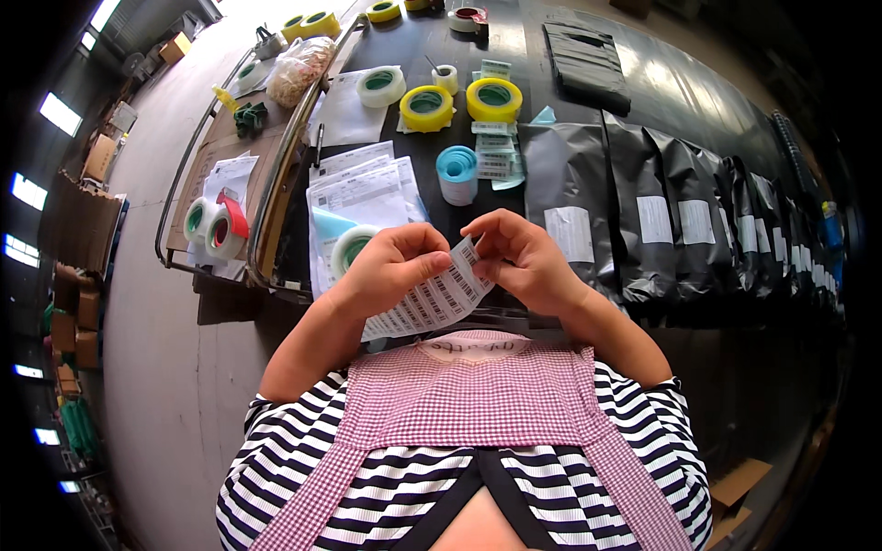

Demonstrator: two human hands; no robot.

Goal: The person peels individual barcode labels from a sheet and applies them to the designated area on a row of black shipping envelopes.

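Item: strip of barcode labels (432, 298), held above the near edge of the counter (643, 73); left hand (390, 266) and right hand (524, 257) fingers pinched shut on its upper end. Risk (judged): a peeled label may curl, stick to itself or tear, the strip hanging unsupported.

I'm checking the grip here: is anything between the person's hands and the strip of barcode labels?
Nothing visible. Both the left hand and the right hand already pinch the strip of barcode labels directly, held up above the dark table.
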